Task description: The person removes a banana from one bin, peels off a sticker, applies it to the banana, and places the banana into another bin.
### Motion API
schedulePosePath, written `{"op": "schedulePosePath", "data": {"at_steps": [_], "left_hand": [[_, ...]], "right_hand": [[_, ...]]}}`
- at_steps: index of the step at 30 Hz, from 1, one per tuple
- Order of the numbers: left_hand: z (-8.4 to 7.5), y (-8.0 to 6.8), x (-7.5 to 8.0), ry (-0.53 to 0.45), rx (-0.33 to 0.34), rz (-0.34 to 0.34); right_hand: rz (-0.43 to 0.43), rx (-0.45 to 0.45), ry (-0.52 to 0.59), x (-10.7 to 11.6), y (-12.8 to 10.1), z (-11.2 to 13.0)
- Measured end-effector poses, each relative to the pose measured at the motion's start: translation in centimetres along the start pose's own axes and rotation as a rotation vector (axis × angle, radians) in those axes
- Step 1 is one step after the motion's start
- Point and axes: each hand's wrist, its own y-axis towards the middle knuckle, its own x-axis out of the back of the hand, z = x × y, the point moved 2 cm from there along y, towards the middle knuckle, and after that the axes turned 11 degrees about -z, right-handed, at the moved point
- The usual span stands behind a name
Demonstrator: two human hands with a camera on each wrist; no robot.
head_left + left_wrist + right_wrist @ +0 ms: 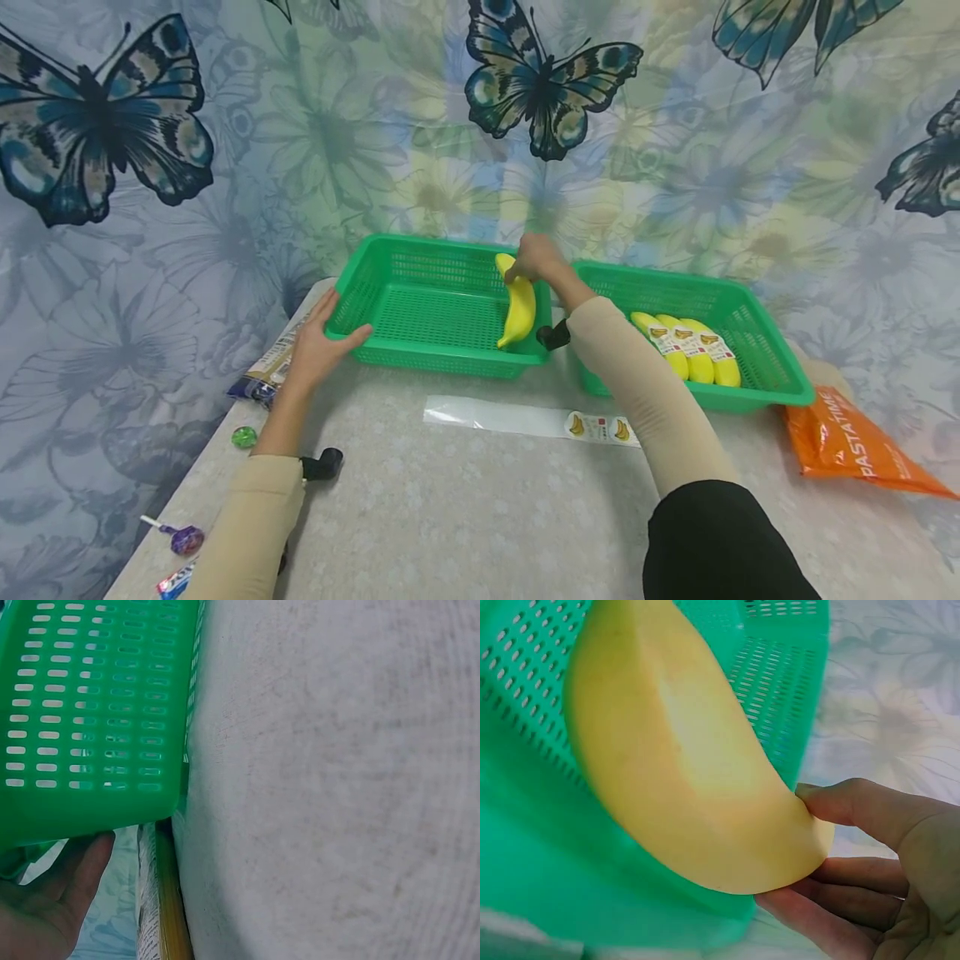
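My right hand pinches the upper end of a yellow banana between thumb and fingers. It holds the banana upright inside the right end of the left green basket. The right wrist view shows the thumb and fingertips on the tip of the banana. At that basket's left end is my left hand, its fingers straight along the outer wall and its thumb stretched over the front corner. In the left wrist view its fingers touch the green basket wall.
A second green basket holds several labelled bananas. In front lies a clear strip with banana stickers. An orange bag is at right. A packet, green candy and lollipop lie along the left edge.
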Motion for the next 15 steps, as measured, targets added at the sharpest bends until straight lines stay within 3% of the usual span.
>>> {"op": "schedulePosePath", "data": {"at_steps": [7, 15], "left_hand": [[-0.3, 0.1, -0.5, -0.019, -0.009, 0.003], [-0.2, 0.2, -0.2, 0.008, 0.007, 0.008]], "right_hand": [[-0.081, 0.012, -0.034, 3.6, -2.1, -1.0], [-0.082, -0.014, -0.029, 6.0, -5.6, -1.8]]}}
